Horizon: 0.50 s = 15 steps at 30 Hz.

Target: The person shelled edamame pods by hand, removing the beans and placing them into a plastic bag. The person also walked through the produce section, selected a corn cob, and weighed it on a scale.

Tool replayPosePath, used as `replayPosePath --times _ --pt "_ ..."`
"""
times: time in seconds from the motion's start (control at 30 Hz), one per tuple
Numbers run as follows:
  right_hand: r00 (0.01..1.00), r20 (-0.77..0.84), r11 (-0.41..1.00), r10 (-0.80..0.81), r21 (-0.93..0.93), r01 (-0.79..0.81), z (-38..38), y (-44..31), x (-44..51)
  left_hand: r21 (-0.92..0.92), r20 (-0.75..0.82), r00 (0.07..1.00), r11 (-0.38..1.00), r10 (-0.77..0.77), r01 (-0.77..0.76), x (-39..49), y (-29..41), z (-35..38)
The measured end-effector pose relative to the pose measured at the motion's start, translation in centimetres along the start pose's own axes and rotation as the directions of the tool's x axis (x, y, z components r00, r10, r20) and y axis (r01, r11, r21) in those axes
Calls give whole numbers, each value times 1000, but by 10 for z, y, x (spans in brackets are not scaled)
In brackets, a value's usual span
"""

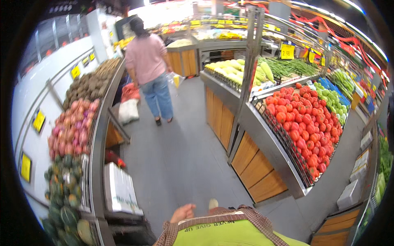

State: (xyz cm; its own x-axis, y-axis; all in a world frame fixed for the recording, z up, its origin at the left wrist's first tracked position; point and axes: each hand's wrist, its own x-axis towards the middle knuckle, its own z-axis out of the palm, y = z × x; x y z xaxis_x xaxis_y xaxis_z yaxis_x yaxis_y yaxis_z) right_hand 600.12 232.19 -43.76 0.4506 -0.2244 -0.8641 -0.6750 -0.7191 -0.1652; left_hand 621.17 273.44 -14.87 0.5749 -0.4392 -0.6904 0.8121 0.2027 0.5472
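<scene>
My left hand (183, 212) is low in the picture, in front of my body and over the grey floor (172, 160). Its fingers look loosely curled and blurred, and I see no object in them. My right hand is out of view. Below me are my brown checked sleeve and a lime-green garment (212, 235) bearing printed words. To the left, a sloping produce stand holds green pumpkins (66, 184), reddish onions (74, 129) and brown root vegetables (87, 86). On the right, red tomatoes (304, 123) are heaped on a stand with wooden panels (257, 167).
A person (147, 58) in a pink top stands ahead in the aisle, back turned, with a clear plastic bag (175, 80). A white box (121, 187) and a white sack (128, 110) sit by the left stand. A metal post (250, 52) rises at the right stand.
</scene>
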Motion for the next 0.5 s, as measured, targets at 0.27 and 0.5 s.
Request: replayPosePath --times 0.27,0.5 --pt "559 -651 698 -513 63 714 -373 -429 45 -200 94 985 972 143 -122 148 178 -13" --pt "-116 -983 464 -139 -169 870 -754 -671 -15 -106 125 991 993 55 -42 319 347 -40"
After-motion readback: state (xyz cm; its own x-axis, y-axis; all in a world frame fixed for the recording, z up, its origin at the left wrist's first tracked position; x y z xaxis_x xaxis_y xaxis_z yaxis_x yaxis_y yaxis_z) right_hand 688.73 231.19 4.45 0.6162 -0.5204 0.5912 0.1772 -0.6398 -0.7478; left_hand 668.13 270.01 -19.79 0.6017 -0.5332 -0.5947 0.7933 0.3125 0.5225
